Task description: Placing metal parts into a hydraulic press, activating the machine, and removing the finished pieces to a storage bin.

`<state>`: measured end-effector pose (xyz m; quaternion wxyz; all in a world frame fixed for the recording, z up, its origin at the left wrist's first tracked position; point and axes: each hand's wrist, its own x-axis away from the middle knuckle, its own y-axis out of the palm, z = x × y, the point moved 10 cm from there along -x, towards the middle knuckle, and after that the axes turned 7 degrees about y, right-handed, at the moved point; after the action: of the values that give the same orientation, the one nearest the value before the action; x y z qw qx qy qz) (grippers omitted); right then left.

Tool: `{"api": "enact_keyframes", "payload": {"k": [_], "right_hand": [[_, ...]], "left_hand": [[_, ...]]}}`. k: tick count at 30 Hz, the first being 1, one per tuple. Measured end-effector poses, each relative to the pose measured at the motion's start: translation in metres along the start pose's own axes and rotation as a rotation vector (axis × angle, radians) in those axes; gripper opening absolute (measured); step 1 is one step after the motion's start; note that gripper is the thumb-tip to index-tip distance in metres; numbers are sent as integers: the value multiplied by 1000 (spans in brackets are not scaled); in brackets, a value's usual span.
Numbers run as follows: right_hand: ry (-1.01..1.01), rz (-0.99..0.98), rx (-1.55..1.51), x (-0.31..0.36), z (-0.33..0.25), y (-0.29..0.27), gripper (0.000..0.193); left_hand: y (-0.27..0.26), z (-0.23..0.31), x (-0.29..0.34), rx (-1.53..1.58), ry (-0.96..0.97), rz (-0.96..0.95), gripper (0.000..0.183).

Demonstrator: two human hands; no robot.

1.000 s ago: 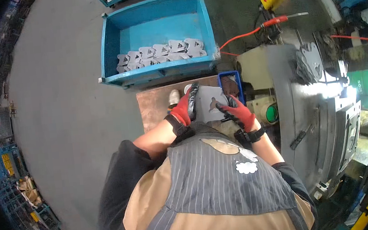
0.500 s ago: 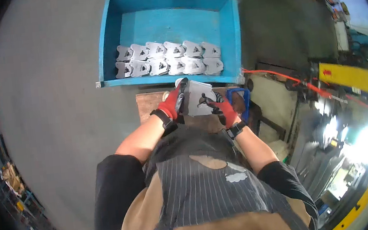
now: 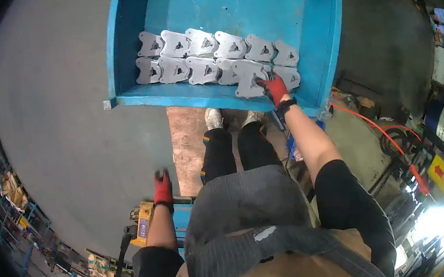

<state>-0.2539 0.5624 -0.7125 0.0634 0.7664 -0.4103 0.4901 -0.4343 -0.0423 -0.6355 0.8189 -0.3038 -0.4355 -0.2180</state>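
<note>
A blue bin (image 3: 174,98) holds two rows of stacked flat grey metal plates (image 3: 202,42), each with a cut-out in its middle. Over the near row, toward the bin's right side, my right hand (image 3: 275,87) in a red and black glove is closed on the edge of a metal plate (image 3: 247,84). That plate lies slightly askew over the stacks at the near wall. Away from the bin, at lower left, my left hand (image 3: 163,190) hangs beside my body, gloved alike. Its slightly blurred fingers are apart and nothing shows in them.
Under my shoes (image 3: 213,119) lies a brown board (image 3: 184,142). A yellow part of some equipment (image 3: 143,222) stands near my left forearm. An orange-red hose (image 3: 378,128) runs along the right, toward machinery and a bright light (image 3: 439,221).
Both hands held plates together in front of the bin. My right hand has moved forward into the bin with a plate; my left has let go and dropped back to the lower left.
</note>
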Motion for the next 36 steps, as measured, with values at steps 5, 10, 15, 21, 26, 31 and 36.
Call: {"api": "enact_keyframes", "payload": {"k": [5, 10, 15, 21, 26, 31, 36], "right_hand": [[45, -14, 54, -57, -17, 39, 48], [143, -186, -35, -115, 19, 100, 41], [111, -156, 61, -174, 91, 119, 51], [217, -115, 598, -168, 93, 125, 48], [56, -156, 887, -134, 34, 103, 32], [70, -220, 433, -26, -27, 20, 41], [-141, 13, 394, 160, -69, -134, 37]], "left_hand": [[-23, -88, 36, -403, -32, 76, 49], [15, -139, 58, 107, -278, 171, 40], [22, -112, 47, 275, -182, 201, 36], [-3, -117, 30, 198, -175, 195, 37], [20, -58, 26, -175, -201, 64, 40], [-16, -24, 25, -9, 8, 65, 35], [43, 121, 36, -31, 69, -57, 38]]}}
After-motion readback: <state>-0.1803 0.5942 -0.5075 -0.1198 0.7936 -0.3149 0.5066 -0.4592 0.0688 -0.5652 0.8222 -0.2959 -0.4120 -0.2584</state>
